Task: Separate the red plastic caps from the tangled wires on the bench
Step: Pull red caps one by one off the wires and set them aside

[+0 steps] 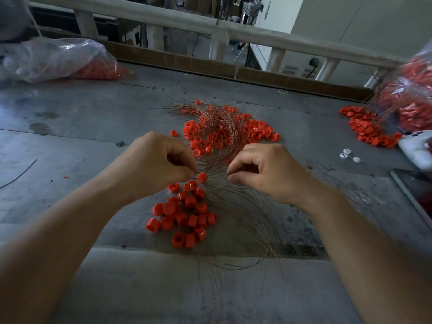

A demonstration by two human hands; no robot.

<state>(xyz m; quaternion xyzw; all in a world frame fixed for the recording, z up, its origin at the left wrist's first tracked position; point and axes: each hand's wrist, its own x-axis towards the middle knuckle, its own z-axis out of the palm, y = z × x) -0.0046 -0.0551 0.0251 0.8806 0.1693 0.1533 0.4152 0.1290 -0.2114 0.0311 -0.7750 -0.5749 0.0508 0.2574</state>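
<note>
1. My left hand [161,164] is curled, thumb and forefinger pinching a thin wire [217,178]. My right hand [268,171] pinches the same wire a little way along, its other fingers bent.
2. One red cap [202,177] sits on that wire between my hands, right against my left fingertips.
3. Just below my left hand, toward me, a heap [184,213] of loose red caps lies on the bench [81,136].
4. Under my right wrist, bare strands [245,225] fan out toward me across the bench.
5. Beyond both hands lies the tangle [222,129]: copper wires arching over many red caps.
6. Well off to the right of my right hand, a pile [369,129] of caps lies beside a clear bag [411,97] of red parts. Nearer that hand are a white device [418,150] and a dark screen [413,190].
7. Far beyond my left hand lies a second bag [58,59] with red caps inside.
</note>
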